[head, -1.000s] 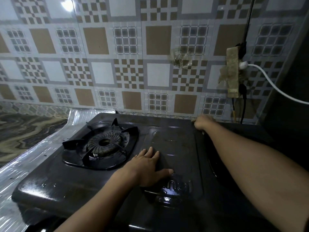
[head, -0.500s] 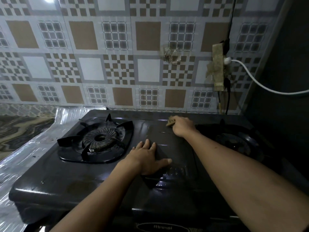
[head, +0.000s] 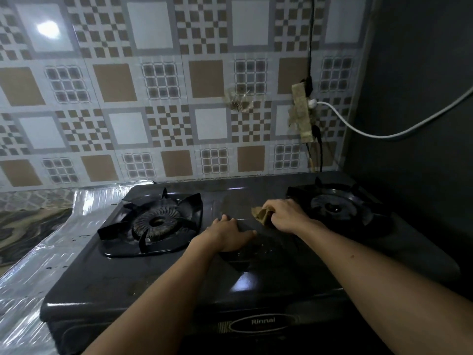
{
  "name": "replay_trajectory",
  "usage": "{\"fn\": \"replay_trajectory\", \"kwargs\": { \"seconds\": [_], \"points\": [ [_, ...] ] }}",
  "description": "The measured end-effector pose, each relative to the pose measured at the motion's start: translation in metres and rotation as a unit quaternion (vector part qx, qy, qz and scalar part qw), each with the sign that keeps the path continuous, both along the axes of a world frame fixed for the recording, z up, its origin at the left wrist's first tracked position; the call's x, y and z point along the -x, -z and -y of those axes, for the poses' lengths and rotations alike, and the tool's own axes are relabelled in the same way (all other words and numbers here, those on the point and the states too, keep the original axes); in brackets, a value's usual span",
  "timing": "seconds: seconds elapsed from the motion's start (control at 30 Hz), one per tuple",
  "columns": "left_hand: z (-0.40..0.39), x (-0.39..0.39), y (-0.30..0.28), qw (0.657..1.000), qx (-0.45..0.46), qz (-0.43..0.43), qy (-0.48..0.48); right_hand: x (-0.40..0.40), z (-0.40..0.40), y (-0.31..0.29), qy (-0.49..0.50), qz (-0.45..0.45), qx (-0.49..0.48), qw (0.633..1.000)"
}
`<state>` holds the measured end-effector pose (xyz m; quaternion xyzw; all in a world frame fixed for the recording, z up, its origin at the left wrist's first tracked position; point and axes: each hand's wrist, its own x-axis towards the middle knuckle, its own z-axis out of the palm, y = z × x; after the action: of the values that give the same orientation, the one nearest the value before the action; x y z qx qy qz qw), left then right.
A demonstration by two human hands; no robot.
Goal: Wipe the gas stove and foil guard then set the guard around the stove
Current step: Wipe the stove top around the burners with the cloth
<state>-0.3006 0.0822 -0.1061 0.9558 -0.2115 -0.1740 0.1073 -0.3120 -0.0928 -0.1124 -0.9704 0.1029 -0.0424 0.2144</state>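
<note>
Right now my left hand (head: 230,233) lies flat on the middle panel of the black gas stove (head: 158,278), fingers straight and holding nothing, pressed to the metal between the two burners. My right hand (head: 288,213) sits just beside it, toward the right burner (head: 340,208), its fingers curled around a bunched tan cloth (head: 261,214) that touches the stove top; a corner of it sticks out to the left. The left burner (head: 156,222) sits in its black pan support, well apart from the cloth. Along the stove's left side and back left corner the silver foil guard (head: 38,265) lies spread on the counter, touching the stove's edge. Behind the stove stands a patterned tile wall (head: 163,98).
</note>
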Motion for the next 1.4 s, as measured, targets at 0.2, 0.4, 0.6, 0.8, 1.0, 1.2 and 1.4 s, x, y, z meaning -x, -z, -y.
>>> {"fn": "replay_trajectory", "kwargs": {
  "seconds": [0.2,0.4,0.6,0.8,1.0,1.2,1.4],
  "points": [
    [-0.005,0.048,0.012,0.998,-0.015,0.036,0.047,0.012,-0.003,0.002,0.002,0.009,-0.006,1.0],
    [-0.007,0.061,0.011,0.997,-0.054,0.035,0.048,0.04,-0.005,0.003,-0.004,0.016,-0.028,0.999],
    [-0.008,0.059,0.015,0.996,-0.057,0.042,0.051,0.088,0.001,0.002,-0.014,0.019,-0.071,0.997],
    [-0.004,0.06,0.014,0.997,-0.055,0.035,0.039,0.101,0.0,0.003,-0.022,0.018,-0.084,0.996],
    [0.002,0.063,0.017,0.997,-0.06,0.047,0.011,0.109,0.004,0.002,-0.05,0.03,-0.086,0.995],
    [0.011,0.073,0.012,0.994,-0.088,0.064,-0.024,0.132,0.03,0.001,-0.107,0.01,-0.091,0.99],
    [0.033,0.112,0.015,0.986,-0.058,0.156,-0.022,0.135,0.038,0.002,-0.159,0.023,-0.079,0.984]
  ]
}}
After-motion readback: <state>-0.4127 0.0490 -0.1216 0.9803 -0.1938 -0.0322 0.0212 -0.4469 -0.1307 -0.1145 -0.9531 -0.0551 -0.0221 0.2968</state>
